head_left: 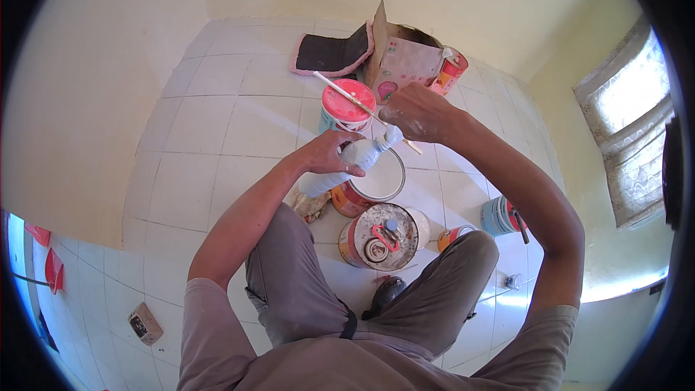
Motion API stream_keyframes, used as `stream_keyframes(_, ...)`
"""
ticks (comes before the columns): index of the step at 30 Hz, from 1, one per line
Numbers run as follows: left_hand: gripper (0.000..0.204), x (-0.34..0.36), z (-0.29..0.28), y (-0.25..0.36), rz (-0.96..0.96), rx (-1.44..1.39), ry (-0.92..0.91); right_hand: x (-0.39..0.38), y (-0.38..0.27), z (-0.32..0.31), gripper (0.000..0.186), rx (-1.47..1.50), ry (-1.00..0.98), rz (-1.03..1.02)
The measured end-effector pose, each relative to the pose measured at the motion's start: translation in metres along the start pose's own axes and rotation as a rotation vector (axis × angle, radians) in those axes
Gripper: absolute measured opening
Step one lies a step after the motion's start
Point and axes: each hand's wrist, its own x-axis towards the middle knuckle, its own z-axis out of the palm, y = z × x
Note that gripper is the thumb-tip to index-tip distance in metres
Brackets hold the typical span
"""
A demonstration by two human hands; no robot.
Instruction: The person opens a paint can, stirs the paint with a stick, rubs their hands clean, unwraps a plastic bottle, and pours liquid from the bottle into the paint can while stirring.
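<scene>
My left hand [329, 153] is wrapped around a whitish plastic bottle [362, 153], thumb and fingers on its sides. The bottle is tilted, its narrow end pointing up and right toward my right hand. My right hand [418, 114] is closed just above that narrow end; what its fingers hold, if anything, is hidden. Below the bottle stands an open can [384, 175] with white inside. A thin stick [347, 95] slants across a pink-lidded bucket [350, 99] and passes beside the bottle's neck.
A stained metal can [384, 235] with a red handle stands between my knees. Behind are a cardboard box [409, 65], a black pad with pink edges [329, 51] and a red can [453, 69]. A blue-white bucket [497, 217] stands right, a small block-like object [145, 324] lower left.
</scene>
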Motion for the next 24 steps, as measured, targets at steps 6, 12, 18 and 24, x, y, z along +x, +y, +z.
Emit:
stream_keyframes(6,0.089,0.0002,0.0002,0.0002,0.024,0.0,0.0,-0.0005,0.0002,0.0039,0.005,0.002,0.034,-0.025)
stream_keyframes(12,0.088,-0.0009,-0.0007,0.0019,0.025,0.0,0.003,0.0017,-0.003,0.0023,0.006,-0.039,-0.018,0.001)
stream_keyframes(18,0.088,-0.0015,-0.0009,0.0033,0.021,0.003,0.005,0.0009,-0.0036,0.0007,0.008,-0.043,-0.004,-0.007)
stream_keyframes(24,0.087,0.0,-0.0004,0.0006,0.047,0.002,0.007,0.0032,-0.0053,-0.0008,0.009,-0.054,-0.033,0.006)
